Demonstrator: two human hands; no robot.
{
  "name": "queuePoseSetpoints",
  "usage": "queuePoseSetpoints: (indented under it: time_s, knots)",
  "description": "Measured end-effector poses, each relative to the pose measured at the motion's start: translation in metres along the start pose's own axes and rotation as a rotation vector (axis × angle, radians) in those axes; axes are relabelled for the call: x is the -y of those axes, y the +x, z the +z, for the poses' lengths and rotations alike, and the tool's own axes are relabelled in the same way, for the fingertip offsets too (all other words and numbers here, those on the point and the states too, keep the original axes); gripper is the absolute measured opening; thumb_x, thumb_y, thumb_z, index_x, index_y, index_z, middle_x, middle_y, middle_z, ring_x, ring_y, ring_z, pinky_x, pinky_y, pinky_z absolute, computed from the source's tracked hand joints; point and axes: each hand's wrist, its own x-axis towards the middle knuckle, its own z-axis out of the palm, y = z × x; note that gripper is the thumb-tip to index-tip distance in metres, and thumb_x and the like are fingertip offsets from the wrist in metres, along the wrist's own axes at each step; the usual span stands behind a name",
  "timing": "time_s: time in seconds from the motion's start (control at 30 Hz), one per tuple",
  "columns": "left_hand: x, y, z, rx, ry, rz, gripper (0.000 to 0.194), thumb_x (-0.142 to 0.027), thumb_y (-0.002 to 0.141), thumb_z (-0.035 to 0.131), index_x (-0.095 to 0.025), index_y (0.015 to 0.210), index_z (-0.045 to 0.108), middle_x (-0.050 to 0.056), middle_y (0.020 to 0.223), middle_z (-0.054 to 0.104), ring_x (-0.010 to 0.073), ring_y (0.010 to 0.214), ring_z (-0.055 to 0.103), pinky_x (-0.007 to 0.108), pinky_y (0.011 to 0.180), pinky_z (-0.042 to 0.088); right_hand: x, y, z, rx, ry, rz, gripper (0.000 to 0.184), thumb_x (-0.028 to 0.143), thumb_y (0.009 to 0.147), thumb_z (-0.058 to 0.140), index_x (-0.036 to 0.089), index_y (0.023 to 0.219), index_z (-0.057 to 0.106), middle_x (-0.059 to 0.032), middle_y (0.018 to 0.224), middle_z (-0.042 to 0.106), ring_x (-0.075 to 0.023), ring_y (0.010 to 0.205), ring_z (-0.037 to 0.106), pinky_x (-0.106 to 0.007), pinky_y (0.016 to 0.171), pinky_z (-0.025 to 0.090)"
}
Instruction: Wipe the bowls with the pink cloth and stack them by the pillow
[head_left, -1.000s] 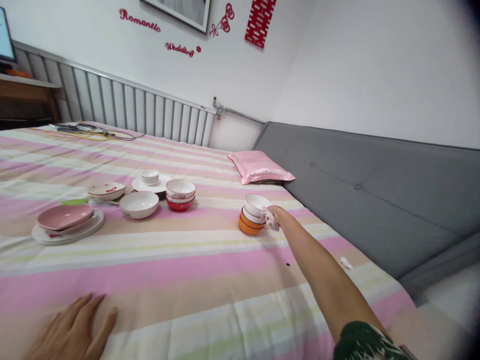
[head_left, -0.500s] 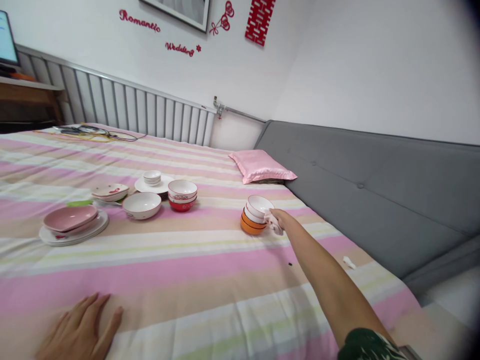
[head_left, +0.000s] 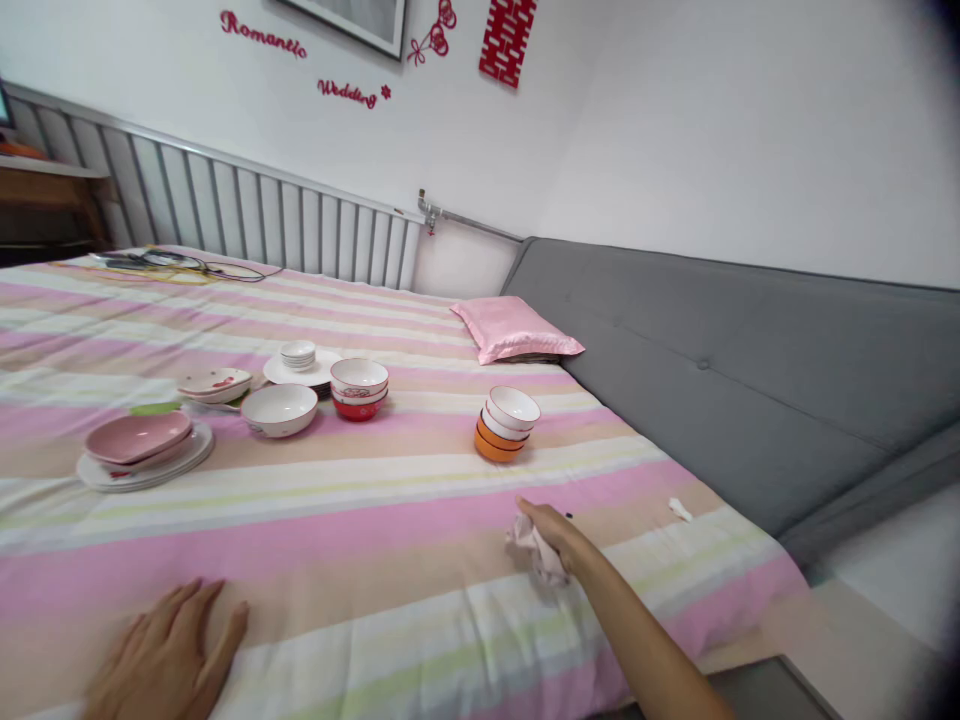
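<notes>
My right hand (head_left: 551,530) is closed around a crumpled pale pink cloth (head_left: 537,552), above the striped bedsheet (head_left: 360,560) at the front right. Beyond it stands a leaning stack of bowls (head_left: 504,428), white ones on top and orange ones below; the hand is apart from it. At the lower left my left hand (head_left: 169,650) lies flat on the sheet, fingers spread and holding nothing. Farther back sit a stack of red and white bowls (head_left: 360,390), a wide white bowl (head_left: 280,411) and pink dishes (head_left: 139,438) on white plates (head_left: 199,450).
Small white dishes (head_left: 298,354) rest on larger plates (head_left: 330,366) behind the bowls. A pink pillow (head_left: 516,328) lies against the grey headboard (head_left: 675,350). Cables (head_left: 180,265) are at the far left. A white scrap (head_left: 680,510) and a small black bit (head_left: 569,516) lie at right.
My right hand, with the cloth, has drawn back from the leaning bowl stack toward me. My left hand stays flat on the sheet. The view has shifted slightly.
</notes>
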Motion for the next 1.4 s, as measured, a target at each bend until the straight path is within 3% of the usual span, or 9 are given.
queuePoseSetpoints:
  time_s: [0.13,0.33,0.53,0.8,1.03,1.13,1.2,1.3,1.4]
  knots:
    - [-0.019,-0.006,-0.016,-0.077,0.189,0.071,0.062,-0.05,0.083,0.03,-0.004,0.114,0.057,0.021,0.121,0.059,0.0336,0.118,0.047,0.046,0.108,0.022,-0.027,-0.02,0.027,0.074,0.063,0.0,0.044,0.042,0.091,0.038,0.016,0.057,0.047,0.0025,0.047,0.049,-0.0081,0.036,0.044,-0.02,0.042,0.035]
    - [-0.042,-0.016,-0.037,-0.084,0.177,0.021,0.057,-0.047,0.083,0.035,-0.005,0.112,0.06,0.019,0.12,0.061,0.0314,0.115,0.051,0.044,0.104,0.029,-0.049,-0.035,0.048,0.19,0.109,-0.056,0.041,0.054,0.08,0.051,0.02,0.059,0.043,0.0049,0.047,0.045,-0.0086,0.038,0.041,-0.02,0.043,0.031]
    - [-0.045,-0.025,-0.044,-0.087,0.053,-0.019,0.05,-0.044,0.083,0.041,-0.007,0.112,0.061,0.019,0.121,0.06,0.0316,0.118,0.049,0.045,0.106,0.025,-0.048,-0.039,0.075,0.33,0.098,-0.143,0.042,0.057,0.07,0.062,0.018,0.064,0.048,0.0044,0.054,0.05,-0.0101,0.048,0.045,-0.021,0.05,0.034]
    - [-0.041,-0.022,-0.053,-0.099,-0.123,-0.12,0.041,-0.04,0.084,0.042,-0.014,0.11,0.059,0.016,0.124,0.056,0.0297,0.114,0.051,0.048,0.099,0.036,-0.022,-0.055,0.123,0.42,-0.005,-0.212,0.042,0.056,0.068,0.064,0.017,0.063,0.05,0.0046,0.054,0.048,-0.0085,0.047,0.041,-0.02,0.048,0.029]
    - [-0.02,0.003,-0.059,-0.122,-0.361,-0.15,0.035,-0.04,0.088,0.037,-0.018,0.105,0.057,0.013,0.125,0.05,0.0228,0.112,0.056,0.039,0.093,0.046,0.004,-0.05,0.176,0.388,-0.243,-0.353,0.04,0.058,0.076,0.049,0.018,0.07,0.05,0.0026,0.059,0.05,-0.011,0.051,0.046,-0.022,0.052,0.035]
    - [-0.018,0.01,-0.056,-0.143,-0.433,-0.176,0.033,-0.04,0.088,0.037,-0.019,0.104,0.057,0.012,0.126,0.048,0.023,0.107,0.058,0.041,0.092,0.048,0.024,-0.039,0.21,0.327,-0.316,-0.459,0.035,0.052,0.076,0.051,0.017,0.072,0.054,-0.0005,0.068,0.057,-0.0139,0.063,0.053,-0.024,0.061,0.039]
    - [-0.022,0.013,-0.055,-0.157,-0.527,-0.207,0.033,-0.041,0.086,0.04,-0.019,0.104,0.057,0.012,0.126,0.047,0.0232,0.102,0.06,0.042,0.09,0.048,0.041,-0.029,0.237,0.289,-0.383,-0.541,0.031,0.048,0.076,0.053,0.018,0.085,0.06,-0.0022,0.078,0.062,-0.0157,0.073,0.057,-0.025,0.069,0.041]
    - [-0.028,0.012,-0.054,-0.146,-0.713,-0.238,0.035,-0.043,0.084,0.044,-0.017,0.101,0.059,0.013,0.122,0.049,0.0244,0.101,0.06,0.044,0.09,0.048,0.071,-0.011,0.283,0.238,-0.505,-0.638,0.042,0.042,0.078,0.053,0.023,0.115,0.056,-0.0019,0.082,0.066,-0.0176,0.077,0.061,-0.027,0.072,0.042]
    - [-0.029,0.007,-0.056,-0.089,-0.862,-0.295,0.037,-0.046,0.08,0.049,-0.018,0.103,0.06,0.013,0.12,0.051,0.0252,0.101,0.059,0.043,0.088,0.05,0.101,0.012,0.329,0.16,-0.634,-0.713,0.053,0.039,0.078,0.056,0.026,0.129,0.046,-0.0037,0.093,0.067,-0.0206,0.09,0.062,-0.029,0.078,0.043]
